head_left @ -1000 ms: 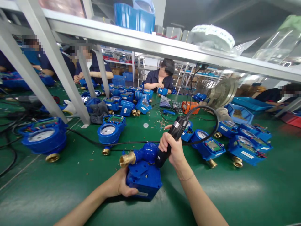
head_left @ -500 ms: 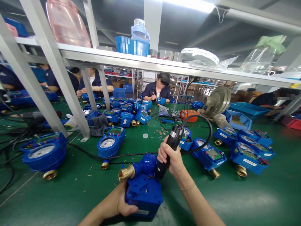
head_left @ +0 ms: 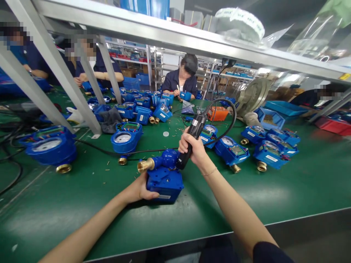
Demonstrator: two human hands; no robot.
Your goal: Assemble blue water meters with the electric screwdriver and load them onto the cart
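Note:
A blue water meter point(head_left: 164, 184) with a brass threaded end rests face down on the green bench in front of me. My left hand point(head_left: 145, 188) grips its left side, thumb along the near face. In my right hand point(head_left: 196, 148) is a black corded electric screwdriver point(head_left: 194, 131), fingers wrapped round its body. The tool leans, its lower end at the right of the meter's blue pipe body; the tip is hidden behind the meter. Its cable loops up and to the right.
Other blue meters stand left point(head_left: 51, 146), further back point(head_left: 123, 140) and right point(head_left: 270, 153). Loose screws lie on the bench point(head_left: 219, 208). A metal shelf point(head_left: 186, 31) crosses above on slanted posts. An orange box point(head_left: 218, 113) sits behind the tool. A co-worker point(head_left: 179, 78) sits opposite.
My view has tilted down, so the bench's front edge now shows and the scene sits higher. Both hands keep their grip on the meter and the electric screwdriver.

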